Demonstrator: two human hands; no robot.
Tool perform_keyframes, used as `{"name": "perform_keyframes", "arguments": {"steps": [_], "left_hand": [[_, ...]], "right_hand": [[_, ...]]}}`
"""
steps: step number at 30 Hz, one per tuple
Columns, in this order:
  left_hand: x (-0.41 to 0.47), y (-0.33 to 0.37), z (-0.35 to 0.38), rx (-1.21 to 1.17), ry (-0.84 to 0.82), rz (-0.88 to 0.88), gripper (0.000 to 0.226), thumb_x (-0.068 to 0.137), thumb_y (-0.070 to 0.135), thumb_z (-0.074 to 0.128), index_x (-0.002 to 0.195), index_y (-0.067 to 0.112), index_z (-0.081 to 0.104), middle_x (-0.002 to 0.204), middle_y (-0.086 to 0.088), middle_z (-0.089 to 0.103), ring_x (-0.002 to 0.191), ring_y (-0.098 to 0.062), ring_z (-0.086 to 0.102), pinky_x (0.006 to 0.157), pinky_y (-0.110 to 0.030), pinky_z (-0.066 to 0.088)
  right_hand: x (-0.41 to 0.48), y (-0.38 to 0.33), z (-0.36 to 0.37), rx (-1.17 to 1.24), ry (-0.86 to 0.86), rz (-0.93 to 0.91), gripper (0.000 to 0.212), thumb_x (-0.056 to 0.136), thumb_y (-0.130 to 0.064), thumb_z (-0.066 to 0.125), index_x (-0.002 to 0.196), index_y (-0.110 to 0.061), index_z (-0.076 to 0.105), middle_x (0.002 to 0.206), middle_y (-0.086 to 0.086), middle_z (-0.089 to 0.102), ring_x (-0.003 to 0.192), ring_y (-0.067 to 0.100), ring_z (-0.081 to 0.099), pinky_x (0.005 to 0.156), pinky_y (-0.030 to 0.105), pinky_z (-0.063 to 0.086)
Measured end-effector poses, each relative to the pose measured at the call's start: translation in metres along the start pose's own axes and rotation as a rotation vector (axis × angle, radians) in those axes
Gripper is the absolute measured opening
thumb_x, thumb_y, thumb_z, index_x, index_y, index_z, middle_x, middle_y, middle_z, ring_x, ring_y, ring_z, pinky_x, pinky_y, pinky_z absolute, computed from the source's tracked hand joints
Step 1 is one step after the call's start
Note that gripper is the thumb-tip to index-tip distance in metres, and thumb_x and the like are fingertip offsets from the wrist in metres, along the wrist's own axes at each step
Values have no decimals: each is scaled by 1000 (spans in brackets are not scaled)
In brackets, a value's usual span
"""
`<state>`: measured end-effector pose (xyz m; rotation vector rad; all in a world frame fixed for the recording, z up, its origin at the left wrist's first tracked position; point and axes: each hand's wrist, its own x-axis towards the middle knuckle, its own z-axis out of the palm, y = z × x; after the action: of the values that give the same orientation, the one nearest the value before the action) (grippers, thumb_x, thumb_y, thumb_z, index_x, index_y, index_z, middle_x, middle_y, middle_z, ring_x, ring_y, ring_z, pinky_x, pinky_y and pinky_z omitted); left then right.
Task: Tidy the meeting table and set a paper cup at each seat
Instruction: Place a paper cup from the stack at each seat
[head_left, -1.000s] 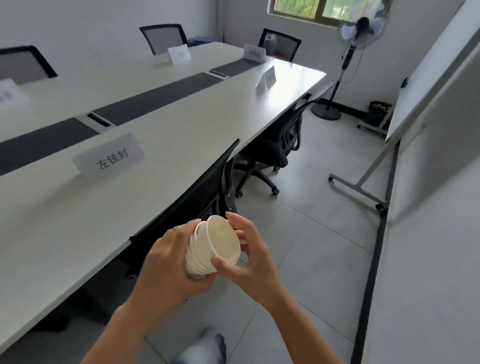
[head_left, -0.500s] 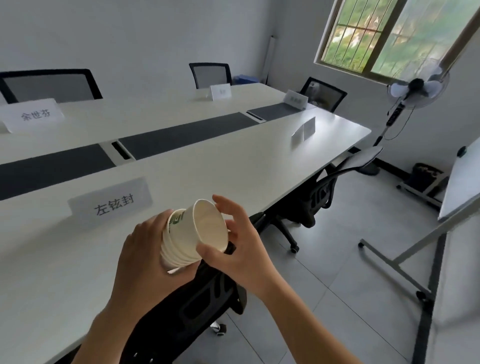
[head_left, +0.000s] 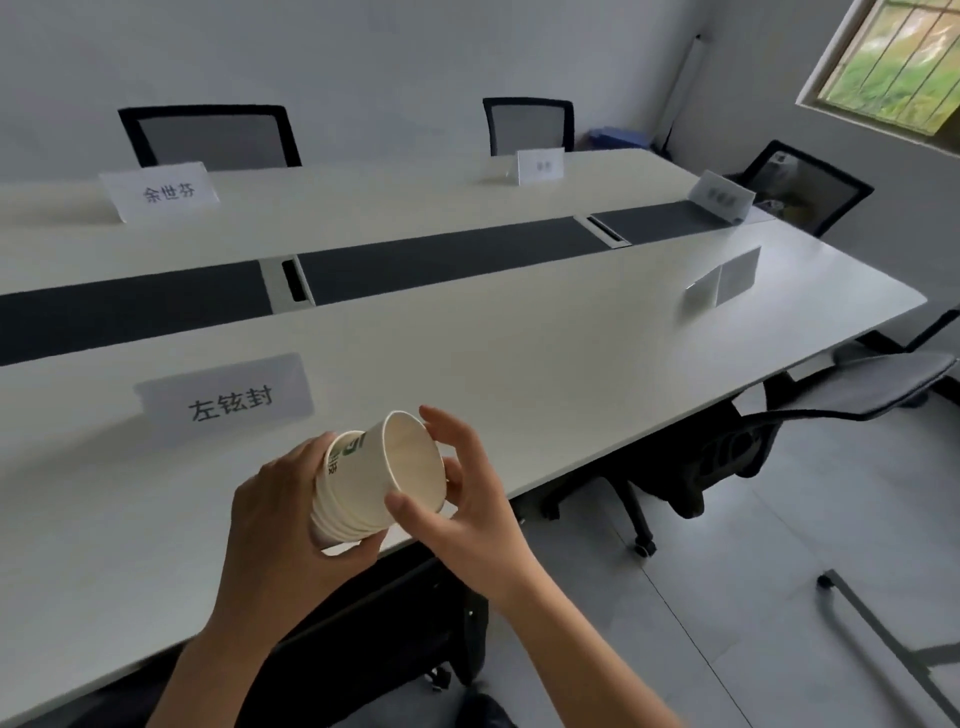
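My left hand (head_left: 275, 525) grips a stack of white paper cups (head_left: 343, 512) lying sideways, mouths facing right, above the near edge of the long white meeting table (head_left: 519, 374). My right hand (head_left: 467, 499) pinches the rim of the top paper cup (head_left: 400, 462), thumb below and fingers behind. That cup, with green print on its side, stands partly out of the stack. A name card (head_left: 228, 397) stands on the table just beyond the cups.
More name cards (head_left: 161, 189) (head_left: 540, 165) (head_left: 722, 196) (head_left: 722, 278) stand at other seats. A dark strip (head_left: 436, 257) runs down the table's middle. Black chairs sit under the near edge (head_left: 374, 639), at right (head_left: 769, 421) and along the far side (head_left: 213, 135). Grey floor (head_left: 753, 597) lies right.
The view has swung left and up onto the table. The hands and the stack now hang over the table edge, and the top cup has come further out of the stack.
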<state>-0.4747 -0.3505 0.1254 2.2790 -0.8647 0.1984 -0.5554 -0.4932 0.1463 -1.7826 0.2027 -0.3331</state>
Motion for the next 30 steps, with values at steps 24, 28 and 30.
{"name": "perform_keyframes", "arguments": {"steps": [24,28,30], "left_hand": [[-28,0,43,-69,575,-702,81,56,1,83,125,10,40,125,-19,53,113,-38,51,91,-47,43],[-37,-13,42,-88,607,-745,81,57,-1,82,126,3,39,125,-19,53,112,-36,51,87,-29,41],[-42,-20,39,-86,626,-753,81,56,-2,82,126,3,40,124,-20,53,111,-37,51,85,-25,40]], "right_hand": [[123,87,-57,-105,-117,131,64,76,-26,71,130,-24,36,131,2,40,106,13,44,88,28,40],[147,104,-40,-271,-165,148,70,76,-22,70,134,-21,31,137,8,33,109,22,46,87,29,39],[160,113,-28,-320,-188,150,73,75,-21,71,135,-20,30,137,10,32,117,27,45,92,33,40]]}}
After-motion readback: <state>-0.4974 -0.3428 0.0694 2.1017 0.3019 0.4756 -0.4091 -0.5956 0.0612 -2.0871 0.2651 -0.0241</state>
